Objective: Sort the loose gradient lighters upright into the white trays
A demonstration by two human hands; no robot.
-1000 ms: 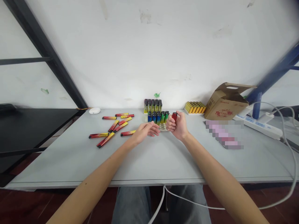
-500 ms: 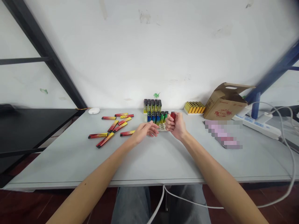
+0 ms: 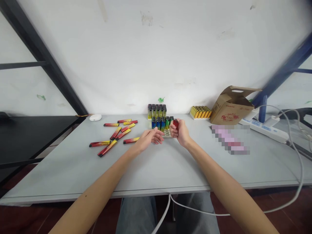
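My right hand (image 3: 179, 132) is wrapped round a red lighter (image 3: 175, 123), whose upper end shows above the fingers. It is just right of a white tray (image 3: 167, 133) in which blue and green lighters (image 3: 158, 124) stand upright. In front of that tray, my left hand (image 3: 150, 139) hovers with fingers loosely stretched and nothing in them. Beside its wrist lies a red-and-yellow lighter (image 3: 130, 140). More red-and-yellow lighters (image 3: 107, 149) are scattered flat on the table further left.
Yellow lighters (image 3: 157, 112) stand in rows at the wall. Orange-yellow lighters (image 3: 201, 112) fill another tray beside an open cardboard box (image 3: 230, 110). A white power strip (image 3: 265, 130) with cables lies at the right; a white case (image 3: 95, 117) sits back left on the grey table (image 3: 156, 172).
My right hand has moved slightly left and down towards the tray with the red lighter in its grip. My left hand stays almost where it was. The whole view has shifted slightly.
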